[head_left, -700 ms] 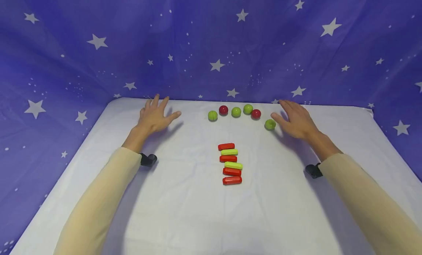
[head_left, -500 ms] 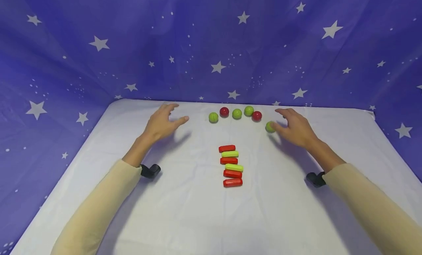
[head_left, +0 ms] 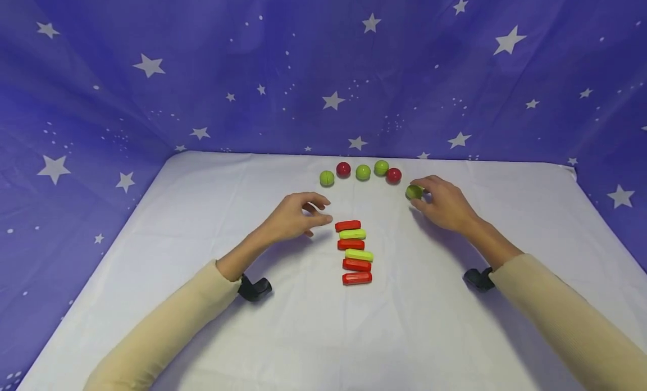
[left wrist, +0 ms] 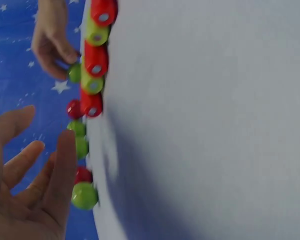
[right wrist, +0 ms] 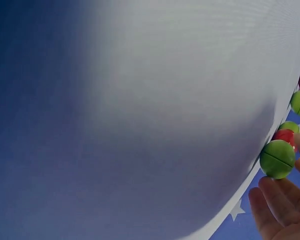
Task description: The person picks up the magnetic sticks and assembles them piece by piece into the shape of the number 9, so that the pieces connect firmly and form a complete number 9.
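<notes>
Around a green ball with a seam line (right wrist: 277, 159), the right hand (head_left: 445, 204) has its thumb on one side and its fingers on the other, pinching it at the right end of a loose row of balls. The left hand (head_left: 293, 217) is above the cloth, thumb and fingers apart with nothing between them. Its thumb tip points at the topmost red rod (head_left: 347, 226), just left of a column of short rods. Below that rod lie a ribbed yellow-green rod (head_left: 352, 234) and several more in red and yellow-green.
Along the far edge of the white cloth (head_left: 283, 335) sit a green ball (head_left: 327, 178), a dark red ball (head_left: 343, 169), another red ball (head_left: 393, 176) and two more green ones. A blue star-printed curtain (head_left: 283, 59) rises behind.
The left hand has come in from the far left to beside the rods, its spread fingers now bent. The right hand has closed from above onto the nearest green ball.
</notes>
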The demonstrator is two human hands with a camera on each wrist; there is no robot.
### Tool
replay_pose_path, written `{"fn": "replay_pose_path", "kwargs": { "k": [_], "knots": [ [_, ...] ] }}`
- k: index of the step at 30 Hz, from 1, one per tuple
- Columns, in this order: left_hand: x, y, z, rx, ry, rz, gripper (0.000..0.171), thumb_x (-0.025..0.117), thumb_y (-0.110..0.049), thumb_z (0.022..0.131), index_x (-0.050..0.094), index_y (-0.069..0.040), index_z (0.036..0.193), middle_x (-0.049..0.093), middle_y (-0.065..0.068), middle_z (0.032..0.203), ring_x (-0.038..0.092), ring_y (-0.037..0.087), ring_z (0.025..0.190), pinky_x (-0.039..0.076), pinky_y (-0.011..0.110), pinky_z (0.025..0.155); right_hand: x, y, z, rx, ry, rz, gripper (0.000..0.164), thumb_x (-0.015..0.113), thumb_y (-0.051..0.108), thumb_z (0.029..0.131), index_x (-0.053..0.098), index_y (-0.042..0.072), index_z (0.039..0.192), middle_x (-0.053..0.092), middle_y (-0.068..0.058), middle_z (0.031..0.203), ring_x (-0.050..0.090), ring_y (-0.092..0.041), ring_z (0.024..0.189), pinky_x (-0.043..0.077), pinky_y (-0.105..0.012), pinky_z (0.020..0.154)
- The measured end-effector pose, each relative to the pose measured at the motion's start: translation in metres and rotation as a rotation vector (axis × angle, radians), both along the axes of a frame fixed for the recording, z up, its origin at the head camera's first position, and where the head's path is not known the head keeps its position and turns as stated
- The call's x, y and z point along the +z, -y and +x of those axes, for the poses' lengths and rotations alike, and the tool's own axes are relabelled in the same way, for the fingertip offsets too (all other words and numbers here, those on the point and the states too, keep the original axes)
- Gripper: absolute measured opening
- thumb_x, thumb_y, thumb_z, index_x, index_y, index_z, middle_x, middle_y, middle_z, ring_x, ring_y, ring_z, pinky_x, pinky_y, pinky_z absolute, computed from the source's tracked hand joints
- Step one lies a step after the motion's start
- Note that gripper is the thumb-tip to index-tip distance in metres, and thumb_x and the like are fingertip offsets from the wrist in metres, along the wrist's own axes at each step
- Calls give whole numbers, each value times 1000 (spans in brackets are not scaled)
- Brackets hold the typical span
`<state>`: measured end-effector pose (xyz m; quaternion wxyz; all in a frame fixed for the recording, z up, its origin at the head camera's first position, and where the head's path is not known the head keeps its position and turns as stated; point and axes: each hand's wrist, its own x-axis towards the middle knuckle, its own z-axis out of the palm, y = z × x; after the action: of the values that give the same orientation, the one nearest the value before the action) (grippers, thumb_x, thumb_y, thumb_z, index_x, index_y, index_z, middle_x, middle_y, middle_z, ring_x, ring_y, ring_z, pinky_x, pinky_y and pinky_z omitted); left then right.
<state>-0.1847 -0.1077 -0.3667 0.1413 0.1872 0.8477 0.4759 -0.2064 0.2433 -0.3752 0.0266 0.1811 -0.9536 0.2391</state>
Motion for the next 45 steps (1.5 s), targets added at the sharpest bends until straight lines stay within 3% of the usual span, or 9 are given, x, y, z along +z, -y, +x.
{"fn": "replay_pose_path", "kwargs": {
  "k": [8, 15, 26, 31, 39, 45],
  "knots": [
    [-14, -22, -1, -71, 43, -15, 34, 75, -10, 88, 66, -2, 120, 66, 7, 105, 64, 21, 89, 59, 34, 54, 0, 2, -1, 7, 0, 3, 30, 64, 1, 91, 64, -5, 120, 61, -24, 114, 60, -39, 101, 48, -56, 90],
    [-23, -27, -2, -78, 16, -50, 28, 72, -4, 89, 69, -5, 117, 65, 6, 101, 61, 20, 84, 58, 30, 56, 0, 2, -2, 1, 24, -6, 29, 63, -1, 92, 63, -5, 120, 61, -23, 111, 63, -39, 99, 50, -55, 89],
    [-21, -26, -3, -104, -23, -85, 24, 71, -2, 90, 71, -4, 113, 64, 6, 88, 60, 17, 61, 56, 27, 58, 1, 6, 0, 1, 52, 5, 28, 64, 0, 92, 62, -5, 120, 61, -23, 114, 62, -38, 100, 50, -54, 90],
    [-21, -25, -3, -90, -10, -74, 24, 70, -2, 90, 70, -2, 114, 65, 7, 91, 61, 17, 62, 57, 27, 59, 1, 7, 0, 9, 52, 7, 27, 64, 1, 93, 62, -4, 120, 62, -23, 114, 63, -38, 99, 50, -54, 90],
    [-21, -29, -5, -92, -62, -123, 31, 73, -7, 88, 69, -3, 118, 65, 6, 99, 60, 16, 72, 54, 26, 62, 1, 6, 1, 15, 48, 9, 26, 64, 2, 93, 62, -5, 119, 62, -23, 113, 63, -38, 99, 50, -54, 89],
    [-22, -32, -6, -103, -49, -135, 27, 72, -6, 89, 71, -4, 116, 66, 6, 98, 59, 16, 63, 53, 26, 60, 1, 7, 1, 6, 65, 9, 27, 64, 3, 94, 62, -5, 120, 62, -23, 115, 63, -38, 100, 50, -54, 90]
  ]
}}
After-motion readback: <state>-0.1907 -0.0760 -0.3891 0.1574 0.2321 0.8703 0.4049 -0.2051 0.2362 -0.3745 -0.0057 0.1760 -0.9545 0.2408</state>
